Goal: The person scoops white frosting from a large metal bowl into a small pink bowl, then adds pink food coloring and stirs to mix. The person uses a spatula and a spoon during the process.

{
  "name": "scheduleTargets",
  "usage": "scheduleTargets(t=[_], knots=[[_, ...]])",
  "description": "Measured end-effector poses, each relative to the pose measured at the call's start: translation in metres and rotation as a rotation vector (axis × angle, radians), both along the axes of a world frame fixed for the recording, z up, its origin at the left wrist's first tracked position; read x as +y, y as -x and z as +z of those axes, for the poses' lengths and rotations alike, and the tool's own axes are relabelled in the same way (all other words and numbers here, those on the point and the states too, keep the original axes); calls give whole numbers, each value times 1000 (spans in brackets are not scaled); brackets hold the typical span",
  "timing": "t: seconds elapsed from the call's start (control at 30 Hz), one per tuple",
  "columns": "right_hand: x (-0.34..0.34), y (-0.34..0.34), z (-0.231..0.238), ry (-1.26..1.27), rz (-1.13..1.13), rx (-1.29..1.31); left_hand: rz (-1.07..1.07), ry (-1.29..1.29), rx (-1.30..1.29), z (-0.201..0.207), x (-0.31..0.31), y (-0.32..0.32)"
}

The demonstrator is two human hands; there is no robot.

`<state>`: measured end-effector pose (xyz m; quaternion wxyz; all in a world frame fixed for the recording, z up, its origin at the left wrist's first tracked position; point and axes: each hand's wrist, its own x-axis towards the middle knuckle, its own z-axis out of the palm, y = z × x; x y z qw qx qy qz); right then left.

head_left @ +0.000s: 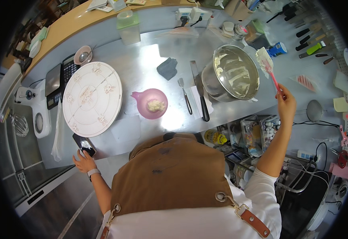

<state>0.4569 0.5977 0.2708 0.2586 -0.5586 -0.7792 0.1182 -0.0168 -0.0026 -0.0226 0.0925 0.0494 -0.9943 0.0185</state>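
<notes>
My right hand (286,101) is closed round the pink handle of a spatula (264,60), whose blade is coated in pale cream. It is raised to the right of a steel mixing bowl (236,71) that has cream smeared over its inside and stands tilted. At the table's front left edge, my left hand (85,161) has its fingers spread, the tips at the lower end of a black phone (84,145). Between the hands sits a pink bowl (152,104) with a lump of cream in it. A palette knife (200,92) and a small spatula (185,96) lie beside the steel bowl.
A round white turntable (92,99) takes up the table's left, with a scale (53,85) and a stand mixer (38,109) beyond it. A grey cloth (167,69) lies mid-table. Knives (309,38) hang on the right wall. Below the front edge stands an oil bottle (215,137).
</notes>
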Motion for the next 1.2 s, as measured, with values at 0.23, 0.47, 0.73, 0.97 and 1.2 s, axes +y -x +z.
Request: scheduleTargets(t=[0.23,0.47,0.73,0.97,1.2], knots=[[29,11,25,20,51,-205,-145,-257,103,10,6,-9],[67,92,3,-150,307,-300,-166,-456,157,6,-6,-18],[76,192,59,-294,597,-822,-126,-506,158,-1,-34,-32],[38,204,109,-110,964,-1059,-34,-627,145,0,-38,-55],[60,113,167,-108,583,-951,75,-751,118,-6,-49,-65]])
